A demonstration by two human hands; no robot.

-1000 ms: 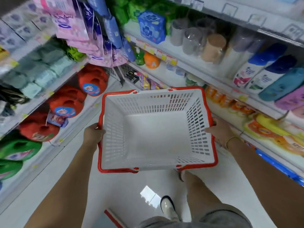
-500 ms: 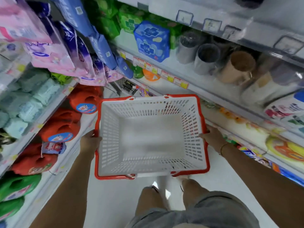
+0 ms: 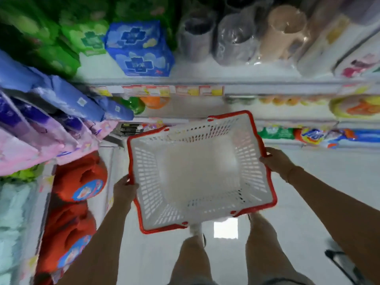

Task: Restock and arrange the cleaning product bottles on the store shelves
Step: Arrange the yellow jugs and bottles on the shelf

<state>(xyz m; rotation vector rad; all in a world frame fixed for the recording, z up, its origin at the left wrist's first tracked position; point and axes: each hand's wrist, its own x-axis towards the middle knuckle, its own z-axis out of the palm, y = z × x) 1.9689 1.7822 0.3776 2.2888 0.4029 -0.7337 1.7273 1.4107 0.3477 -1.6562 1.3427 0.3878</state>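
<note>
I carry an empty white shopping basket (image 3: 144,169) with a red rim in front of me, over the aisle floor. My left hand (image 3: 125,189) grips the rim on its left side. My right hand (image 3: 276,161) grips the rim on its right side. Nothing lies inside the basket. Blurred bottles (image 3: 359,64) with white bodies lie on the upper shelf at the far right. Bright detergent packs (image 3: 312,135) line the low shelf just beyond the basket.
A shelf unit (image 3: 156,81) faces me with blue and green packs (image 3: 139,48), wrapped cups (image 3: 236,36) and price tags. On the left stand hanging pink and purple packs (image 3: 41,128) and red bags (image 3: 80,179). White floor (image 3: 308,192) lies below.
The view has turned to face the shelves squarely and moved closer. The basket has swung right and tilted with both hands still on its rim.
</note>
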